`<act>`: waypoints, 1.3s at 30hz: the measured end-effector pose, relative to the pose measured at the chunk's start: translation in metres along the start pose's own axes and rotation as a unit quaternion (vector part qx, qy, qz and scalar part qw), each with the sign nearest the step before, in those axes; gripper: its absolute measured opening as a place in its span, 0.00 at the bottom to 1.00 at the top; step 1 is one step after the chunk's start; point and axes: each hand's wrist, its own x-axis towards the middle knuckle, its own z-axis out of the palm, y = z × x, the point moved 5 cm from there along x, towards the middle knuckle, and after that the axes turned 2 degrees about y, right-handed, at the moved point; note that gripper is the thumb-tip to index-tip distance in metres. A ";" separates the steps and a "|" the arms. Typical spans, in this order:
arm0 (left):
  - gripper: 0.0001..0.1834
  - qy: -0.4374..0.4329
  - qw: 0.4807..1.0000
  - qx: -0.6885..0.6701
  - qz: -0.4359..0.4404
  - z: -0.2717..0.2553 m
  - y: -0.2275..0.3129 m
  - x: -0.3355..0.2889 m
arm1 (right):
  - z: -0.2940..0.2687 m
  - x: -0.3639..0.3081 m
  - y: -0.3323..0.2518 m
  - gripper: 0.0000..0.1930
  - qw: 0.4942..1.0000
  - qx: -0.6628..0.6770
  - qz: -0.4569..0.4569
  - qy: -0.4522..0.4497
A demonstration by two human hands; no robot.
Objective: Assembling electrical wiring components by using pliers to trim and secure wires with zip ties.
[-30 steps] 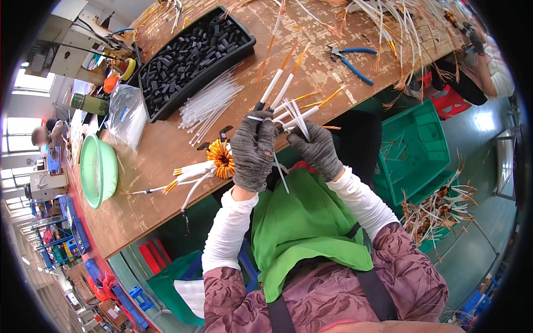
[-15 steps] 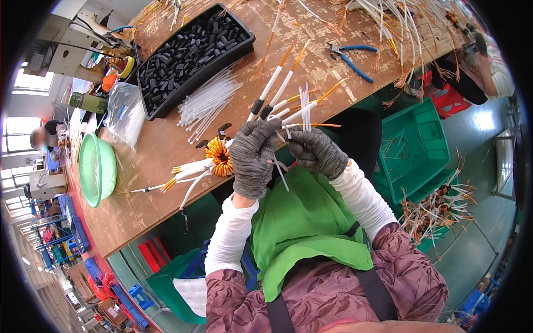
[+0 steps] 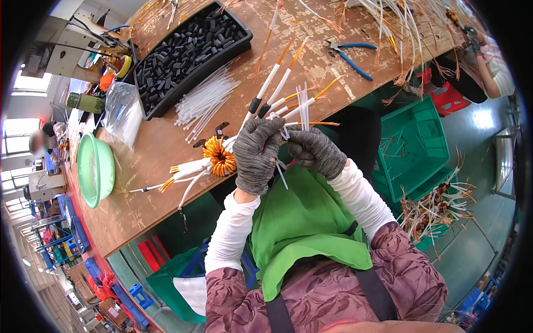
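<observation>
My left hand (image 3: pixel 256 156), in a grey knit glove, is closed at the white-sleeved leads of an orange wire-wound ring coil (image 3: pixel 218 156). A white cable tie (image 3: pixel 282 174) hangs with its tail below the fingers. My right hand (image 3: pixel 315 151), gloved likewise, is closed on several white cable ties (image 3: pixel 303 108) that stand up from its fingers. The fingertips of both hands nearly meet beside the leads. Beyond them, leads with orange ends and black tubes (image 3: pixel 254 105) fan out over the table. The exact grip inside the left fingers is hidden.
A black tray (image 3: pixel 247 44) of short black tubes and a pile of cable ties (image 3: pixel 205 102) lie on the worn table. Blue-handled cutters (image 3: pixel 355 62) lie farther right. A green basin (image 3: pixel 83 172) stands left, green crates (image 3: pixel 416 144) right. Another person works at the far right.
Both hands hold almost the same place and grip. The left hand and the leads have shifted only slightly, and the view has moved a little.
</observation>
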 end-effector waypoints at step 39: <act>0.18 0.022 0.902 0.352 0.247 -0.008 0.009 -0.001 | 0.033 -0.033 0.008 0.09 0.880 -0.461 -0.071 -0.088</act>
